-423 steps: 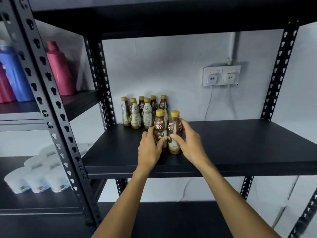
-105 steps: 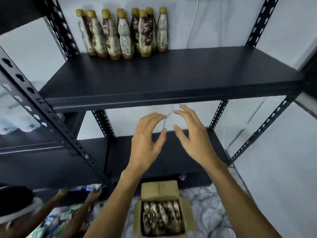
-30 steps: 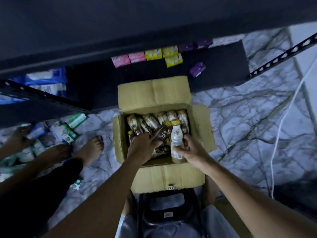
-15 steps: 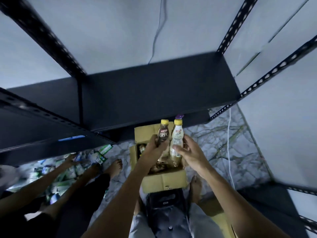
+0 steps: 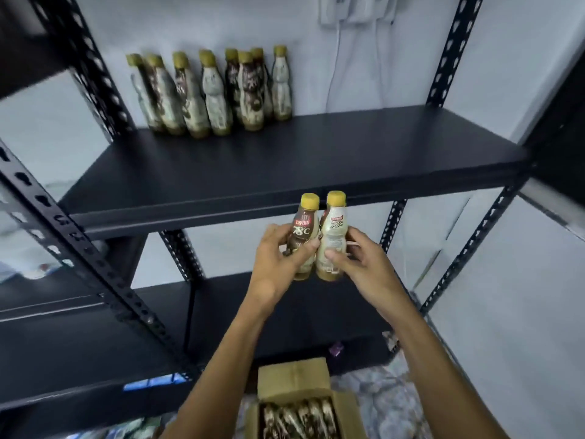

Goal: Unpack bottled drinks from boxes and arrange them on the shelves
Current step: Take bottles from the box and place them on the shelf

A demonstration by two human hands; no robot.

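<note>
My left hand (image 5: 274, 267) grips a brown-labelled bottle (image 5: 303, 224) with a yellow cap. Beside it, touching, is a cream-labelled bottle (image 5: 333, 229) held by my right hand (image 5: 361, 264). Both bottles are upright, in the air just below the front edge of the black shelf (image 5: 316, 166). Several similar bottles (image 5: 215, 93) stand in a cluster at the shelf's back left, against the wall. Below, an open cardboard box (image 5: 294, 378) on the floor holds several more bottles lying inside.
Black perforated uprights (image 5: 79, 245) frame the shelf on both sides. A lower black shelf (image 5: 221, 312) lies behind my hands. A wall socket with white cables (image 5: 354, 11) hangs above the shelf. A small purple packet (image 5: 336, 349) lies by the lower shelf.
Both hands took a bottle each from the box and lifted them up. The view rose from the floor to the shelf; the bottles now sit just under its front edge.
</note>
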